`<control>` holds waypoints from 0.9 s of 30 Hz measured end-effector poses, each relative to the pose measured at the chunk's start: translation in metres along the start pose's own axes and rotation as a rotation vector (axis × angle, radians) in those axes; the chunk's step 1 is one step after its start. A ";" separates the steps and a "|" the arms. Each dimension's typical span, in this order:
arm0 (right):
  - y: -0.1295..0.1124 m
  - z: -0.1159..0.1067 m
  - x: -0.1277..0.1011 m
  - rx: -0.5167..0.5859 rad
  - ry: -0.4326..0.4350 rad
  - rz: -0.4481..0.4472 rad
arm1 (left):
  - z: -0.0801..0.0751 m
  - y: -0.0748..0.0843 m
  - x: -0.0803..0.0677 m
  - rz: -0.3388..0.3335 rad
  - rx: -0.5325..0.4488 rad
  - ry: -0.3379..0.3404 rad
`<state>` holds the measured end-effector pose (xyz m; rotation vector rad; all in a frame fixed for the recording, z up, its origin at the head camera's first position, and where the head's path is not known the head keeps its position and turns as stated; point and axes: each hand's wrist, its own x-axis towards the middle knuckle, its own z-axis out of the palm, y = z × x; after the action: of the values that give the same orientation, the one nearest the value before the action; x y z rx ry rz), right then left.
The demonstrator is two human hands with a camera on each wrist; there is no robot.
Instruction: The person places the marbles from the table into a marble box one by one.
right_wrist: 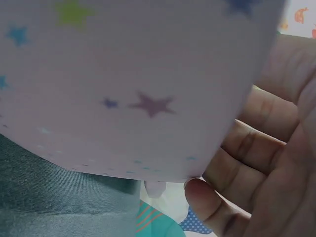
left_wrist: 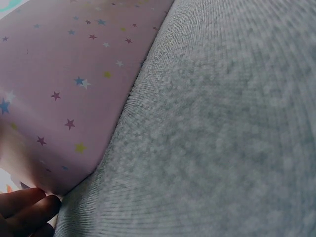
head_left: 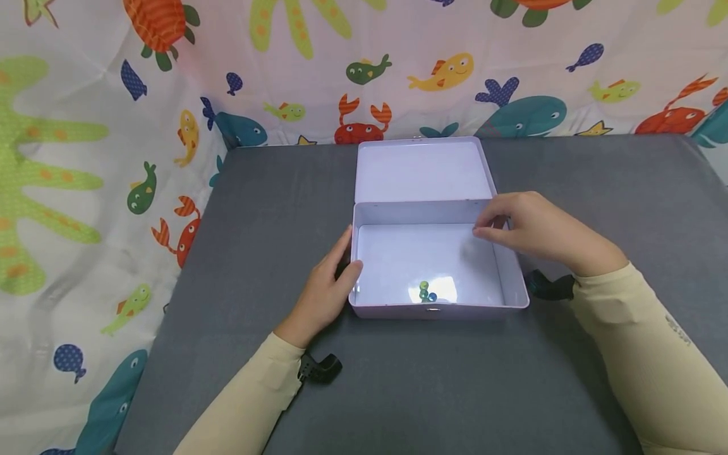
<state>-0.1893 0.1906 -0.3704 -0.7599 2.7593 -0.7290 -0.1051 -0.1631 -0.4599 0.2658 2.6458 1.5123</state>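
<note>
A pale lilac tin box (head_left: 432, 265) is sitting open toward the far edge of the grey tabletop (head_left: 273, 208), midway between its side edges, its lid (head_left: 422, 169) lying back flat behind it. A few small marbles (head_left: 425, 293) are already resting inside, against the near wall; the rest of the box floor is showing bare, so little filling looks done and the lid has yet to be closed. The left hand (head_left: 324, 294) is resting against the box's left wall, fingers relaxed and nearly straight. The right hand (head_left: 531, 226) is pinching the far right rim, fingers curled over it. A curtain (head_left: 85, 158) printed with fish, crabs and whales is hanging behind and to the left of the tabletop.
</note>
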 end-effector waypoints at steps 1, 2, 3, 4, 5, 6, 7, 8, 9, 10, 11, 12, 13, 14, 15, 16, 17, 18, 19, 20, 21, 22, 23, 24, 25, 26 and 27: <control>0.001 0.001 0.000 -0.002 -0.003 -0.004 | 0.000 0.000 0.000 -0.001 0.000 0.000; 0.001 0.001 0.000 -0.005 -0.006 -0.011 | 0.000 0.000 0.000 -0.001 0.000 -0.001; 0.002 0.002 0.000 -0.007 -0.009 -0.016 | 0.000 0.000 0.001 -0.001 -0.002 -0.001; 0.002 0.003 0.000 -0.007 -0.013 -0.021 | 0.000 0.000 0.001 0.000 -0.001 -0.001; 0.002 0.003 0.000 -0.008 -0.018 -0.023 | 0.000 0.000 0.001 0.000 -0.001 -0.001; 0.003 0.004 0.000 -0.009 -0.024 -0.023 | 0.000 0.000 0.001 0.001 -0.002 -0.001; 0.003 0.004 0.001 -0.009 -0.030 -0.025 | 0.000 -0.001 0.001 0.002 -0.002 -0.001; 0.003 0.004 0.001 -0.009 -0.036 -0.023 | 0.000 0.000 0.001 0.003 -0.001 -0.001; 0.003 0.005 0.001 -0.012 -0.039 -0.021 | 0.000 0.000 0.001 0.003 0.000 -0.001; 0.003 0.005 0.001 -0.013 -0.042 -0.018 | 0.000 0.000 0.001 0.002 0.001 0.000; 0.003 0.005 0.001 -0.016 -0.042 -0.015 | 0.000 0.000 0.001 0.001 0.001 0.000; 0.003 0.005 0.001 -0.017 -0.041 -0.015 | 0.000 0.000 0.001 0.000 0.001 0.000; 0.004 0.005 0.001 -0.019 -0.040 -0.016 | 0.000 0.000 0.001 0.000 0.001 0.001; 0.004 0.005 0.001 -0.019 -0.038 -0.016 | 0.000 0.000 0.001 0.000 0.000 0.001; 0.004 0.005 0.001 -0.020 -0.036 -0.018 | 0.000 0.000 0.001 0.001 -0.001 0.001; 0.004 0.006 0.001 -0.020 -0.034 -0.020 | 0.000 0.000 0.001 0.002 -0.002 0.001; 0.004 0.006 0.001 -0.020 -0.031 -0.023 | 0.000 0.000 0.000 0.003 -0.003 0.000; 0.004 0.006 0.000 -0.019 -0.029 -0.026 | 0.000 0.000 0.000 0.003 -0.003 0.000; 0.004 0.006 0.000 -0.018 -0.027 -0.028 | 0.000 0.000 0.000 0.003 -0.003 -0.001; 0.004 0.006 0.000 -0.016 -0.024 -0.031 | 0.000 0.000 0.000 0.001 -0.003 -0.001; 0.004 0.006 0.000 -0.014 -0.022 -0.033 | 0.000 0.000 0.000 0.000 -0.002 -0.001; 0.004 0.006 -0.001 -0.011 -0.021 -0.035 | 0.000 0.000 0.000 -0.002 -0.002 -0.001; 0.004 0.006 -0.001 -0.008 -0.019 -0.036 | 0.000 0.000 0.000 -0.004 -0.001 -0.001; 0.004 0.006 -0.001 -0.006 -0.018 -0.036 | 0.000 0.000 0.000 -0.001 -0.001 0.000; 0.003 0.006 -0.002 -0.004 -0.016 -0.036 | 0.000 0.000 0.000 -0.002 0.000 0.000; 0.003 0.006 -0.002 -0.003 -0.014 -0.037 | 0.000 0.000 0.000 -0.002 0.000 0.001; 0.003 0.006 -0.003 -0.002 -0.012 -0.038 | 0.000 0.000 0.000 -0.002 0.001 0.002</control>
<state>-0.1864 0.1921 -0.3770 -0.8170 2.7418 -0.7265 -0.1047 -0.1631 -0.4601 0.2615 2.6470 1.5116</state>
